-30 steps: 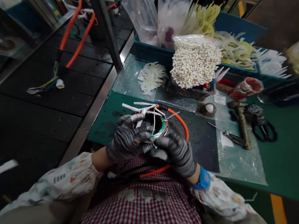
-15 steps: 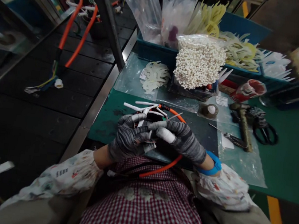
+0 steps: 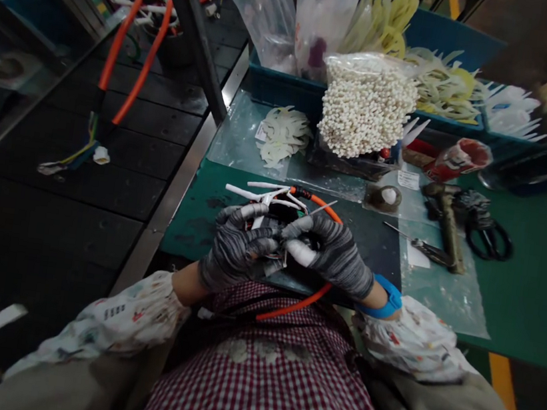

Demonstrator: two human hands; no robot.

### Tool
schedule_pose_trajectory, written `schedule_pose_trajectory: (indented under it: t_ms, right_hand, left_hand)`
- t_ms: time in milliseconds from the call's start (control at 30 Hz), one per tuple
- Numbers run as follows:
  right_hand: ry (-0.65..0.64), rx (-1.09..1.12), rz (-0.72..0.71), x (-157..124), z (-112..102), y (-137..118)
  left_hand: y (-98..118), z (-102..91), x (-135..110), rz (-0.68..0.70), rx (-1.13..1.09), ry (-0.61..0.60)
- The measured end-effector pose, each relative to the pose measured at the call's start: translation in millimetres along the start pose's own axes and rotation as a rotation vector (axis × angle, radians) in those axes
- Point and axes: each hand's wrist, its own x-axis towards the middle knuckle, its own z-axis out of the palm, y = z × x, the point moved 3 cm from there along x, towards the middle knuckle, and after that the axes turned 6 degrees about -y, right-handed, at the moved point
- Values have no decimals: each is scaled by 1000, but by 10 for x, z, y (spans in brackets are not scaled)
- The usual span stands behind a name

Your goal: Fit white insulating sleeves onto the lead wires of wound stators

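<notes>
Over the front of the green work table, both my gloved hands are closed round a wire harness (image 3: 277, 199) with white sleeved branches and an orange tube. My left hand (image 3: 241, 244) grips its near side from the left, fingers curled. From the right, my right hand (image 3: 331, 249) pinches the harness close to the left fingertips, and a thin grey, pointed piece sticks up past its fingers. The orange tube (image 3: 326, 208) bends away behind the right hand, and an orange length (image 3: 295, 307) shows below, near my lap. What lies between the fingertips is mostly hidden.
A bag of white-tipped pieces (image 3: 367, 106) sits behind the hands, before blue bins (image 3: 283, 89) of plastic strips. To the right lie a hammer-like tool (image 3: 447, 224), black-handled scissors (image 3: 489, 240) and a red can (image 3: 461, 159). A metal post (image 3: 195, 33) rises at the left edge, beside hanging orange cables (image 3: 143, 70).
My right hand's fingers have shifted slightly, opening a small gap between its thumb and index finger. The left hand keeps its hold on the harness. The view has moved a little.
</notes>
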Motion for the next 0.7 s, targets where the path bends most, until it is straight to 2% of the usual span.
schedule_pose_trajectory:
  t_ms: [67,133,200,267,300,433,467,600,700]
  right_hand:
    - [-91,-23,-122,-51,30,37]
    - [-193,-68,-171,-122,69,101]
    - [-215,-97,-88,-199,87,187]
    - [-151,-60,14,-270,74,239]
    - [-164,-35,31,-297,79,234]
    - [-378,-31,-68,-265,193,52]
    - [-362,-87,-83,-205,224,4]
    - [-91,-302,-15,144,295,-30]
    - [81,-336,-91,245,191,53]
  left_hand:
    - [8,-1,13,23,-23,44]
    - [32,-26,42,62,-51,125]
    - [54,-57,76,79,-77,182]
    - [63,-72,98,78,-108,198]
    - [62,-70,99,80,-126,197]
    - [12,-3,28,80,-164,212]
    - [-12,18,0,58,-160,230]
    - [-34,67,-63,28,-124,243]
    - [52,58,-90,75,-30,218]
